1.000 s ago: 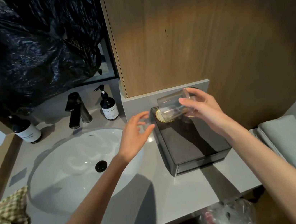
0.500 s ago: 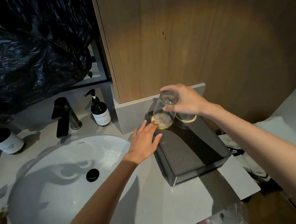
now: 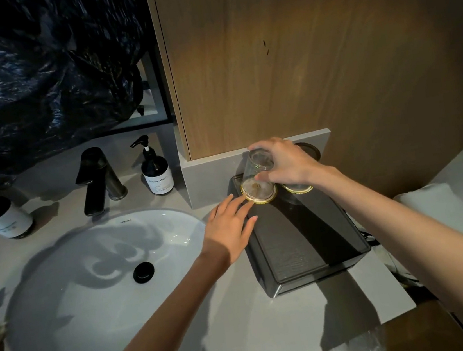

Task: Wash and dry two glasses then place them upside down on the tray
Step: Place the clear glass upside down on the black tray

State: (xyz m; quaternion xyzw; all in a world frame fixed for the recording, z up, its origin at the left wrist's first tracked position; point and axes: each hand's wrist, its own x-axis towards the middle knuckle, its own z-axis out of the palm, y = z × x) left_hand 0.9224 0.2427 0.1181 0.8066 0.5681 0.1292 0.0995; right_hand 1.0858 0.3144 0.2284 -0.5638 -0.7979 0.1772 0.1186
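A clear glass stands upside down on a gold-rimmed coaster at the far left corner of the dark tray. My right hand grips that glass from above, fingers curled round its base. A second glass is mostly hidden behind my right hand, over another gold-rimmed coaster. My left hand lies flat with straight fingers on the tray's left edge, fingertips near the first coaster.
A white sink with a black drain sits to the left, a black faucet and a soap bottle behind it. Another bottle stands far left. A wooden panel rises behind the tray. A grey towel lies at right.
My right hand turned the glass from lying sideways in the air to mouth down on the left coaster. My left hand moved right and came down on the tray's edge.
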